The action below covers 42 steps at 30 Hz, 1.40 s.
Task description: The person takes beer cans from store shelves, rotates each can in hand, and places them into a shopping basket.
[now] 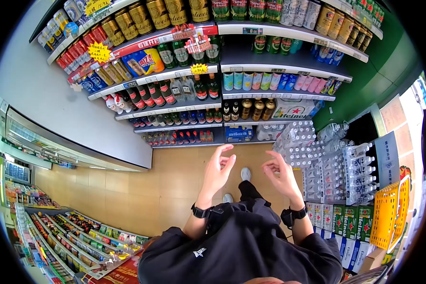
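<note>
My left hand (pixel 219 168) is raised in front of my body, fingers bent and apart, with nothing in it. Across from it, my right hand (pixel 280 174) is held up in the same way, also holding nothing. Both are in mid-air above the tiled floor and touch no goods. Beyond them stand drink shelves (pixel 277 32) with rows of cans and bottles. Nearest to my right hand are packs of bottled water (pixel 296 144) stacked on the floor. A blue pack (pixel 239 133) sits on the bottom shelf ahead.
At the right, a yellow basket (pixel 388 213) rests by green Heineken boxes (pixel 350 221) and more water packs (pixel 326 177). A white Heineken carton (pixel 292 109) is on a lower shelf. Tilted display racks (pixel 66 236) stand at the lower left, and a glass-fronted cooler (pixel 42 135) is along the left side.
</note>
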{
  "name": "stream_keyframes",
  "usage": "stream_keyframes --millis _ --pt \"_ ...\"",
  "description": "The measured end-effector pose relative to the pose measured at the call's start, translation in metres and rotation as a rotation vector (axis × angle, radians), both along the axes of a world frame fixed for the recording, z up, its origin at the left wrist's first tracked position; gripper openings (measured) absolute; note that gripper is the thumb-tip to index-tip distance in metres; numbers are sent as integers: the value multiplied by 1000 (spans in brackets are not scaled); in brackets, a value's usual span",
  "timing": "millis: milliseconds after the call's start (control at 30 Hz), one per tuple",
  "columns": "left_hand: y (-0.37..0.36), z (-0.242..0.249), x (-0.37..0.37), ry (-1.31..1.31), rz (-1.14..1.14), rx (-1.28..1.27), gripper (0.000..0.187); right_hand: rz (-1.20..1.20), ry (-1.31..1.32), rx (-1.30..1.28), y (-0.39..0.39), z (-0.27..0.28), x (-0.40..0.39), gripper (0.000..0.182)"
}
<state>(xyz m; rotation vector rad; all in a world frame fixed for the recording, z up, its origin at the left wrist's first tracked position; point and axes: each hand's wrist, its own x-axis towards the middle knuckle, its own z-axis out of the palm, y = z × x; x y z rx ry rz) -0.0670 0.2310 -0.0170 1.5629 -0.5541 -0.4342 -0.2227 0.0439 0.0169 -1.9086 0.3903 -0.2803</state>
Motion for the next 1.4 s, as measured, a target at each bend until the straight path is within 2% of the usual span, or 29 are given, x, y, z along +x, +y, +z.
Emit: stream_keyframes --millis 67,200,267,333,533,600,667,733,767,867,1000,1200,1400 --pt "-9 2 14 -13 -53 184 38 -2 -11 -33 -9 -8 15 48" --pt "-43 -19 52 -68 -20 214 38 8 -49 -54 -36 -24 55 49" --pt "-67 -35 78 -96 -25 92 38 13 -41 25 -55 -34 81 50" --pt "-92 -40 100 -141 7 94 41 37 -45 25 -76 -41 112 53" --pt "-172 -54 175 -215 29 85 67 28 -139 -96 -137 -64 209 67" --pt "-192 -52 194 -329 88 181 70 34 -134 -93 -153 -71 237 68" --pt "-207 -59 211 -330 82 207 75 63 -136 -82 -170 -84 261 71" --pt "-218 -62 221 -499 141 329 79 107 -175 64 -182 -91 281 73" --pt "-221 -64 225 -518 141 352 83 121 -155 23 -188 -90 289 77" --pt "-230 -66 233 -471 160 362 85 152 -123 -93 -194 -86 305 81" --pt "-238 -64 243 -448 129 387 86 204 -120 -92 -204 -95 322 84" --pt "-249 -78 248 -506 220 375 82 218 -113 -137 -212 -103 330 87" --pt "-249 -72 244 -411 198 403 85 218 -40 -227 -209 -99 327 94"
